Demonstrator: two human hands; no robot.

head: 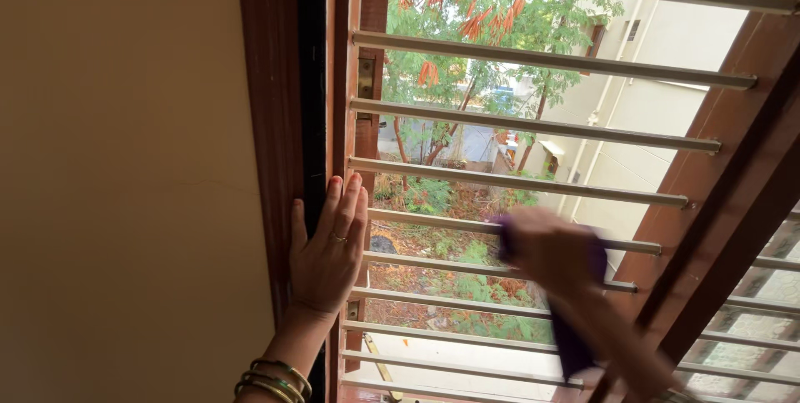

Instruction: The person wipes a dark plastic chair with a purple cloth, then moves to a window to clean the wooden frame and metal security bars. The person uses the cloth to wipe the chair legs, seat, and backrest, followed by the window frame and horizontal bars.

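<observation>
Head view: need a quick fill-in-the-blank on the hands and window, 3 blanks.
1. The left hand lies flat against the wooden window ____.
2. The right hand, blurred, presses a ____ cloth on the horizontal bars.
3. The left wrist wears several ____.

Missing words: frame; purple; bangles

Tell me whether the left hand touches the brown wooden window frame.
Touching: the head view shows the left hand pressed flat, fingers spread, on the brown wooden window frame.
</observation>
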